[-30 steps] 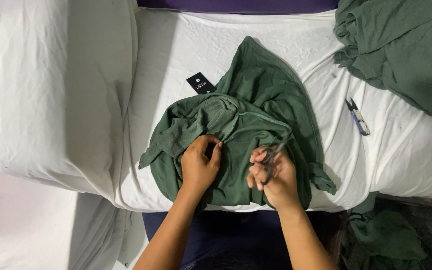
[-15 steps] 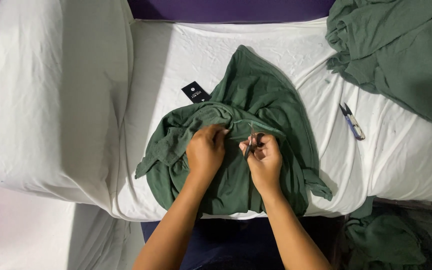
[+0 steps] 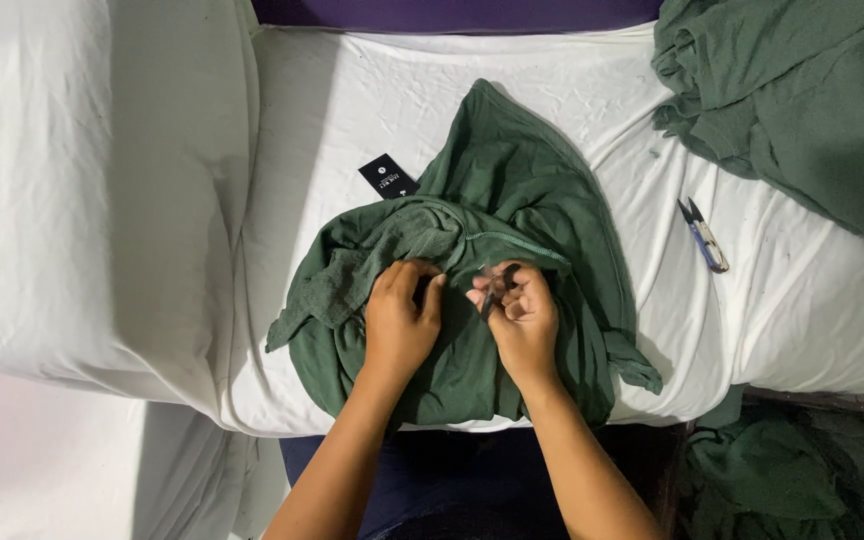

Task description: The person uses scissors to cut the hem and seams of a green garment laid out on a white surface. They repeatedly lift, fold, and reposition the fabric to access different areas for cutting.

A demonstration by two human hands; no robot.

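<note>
Head view: The green garment (image 3: 512, 250) lies bunched on the white sheet (image 3: 352, 130); use it as your landmark. Your left hand (image 3: 399, 325) presses on its near-centre folds, fingers curled and pinching cloth beside the stitched seam. Your right hand (image 3: 520, 320) sits just right of the left, fingers closed around a small dark tool (image 3: 499, 287), probably a thread snip; the blades are too hidden to confirm.

Hazards:
- The tool tip sits close to your left fingertips; a slip along the seam could nick them.
- The cloth is layered. A cut taken blind may catch a fold underneath.
- Slack cloth may shift if the left pinch loosens.

A black tag (image 3: 388, 177) lies at the garment's upper left. Spare snips (image 3: 704, 236) rest well to its right, near a second green pile (image 3: 802, 90).
</note>
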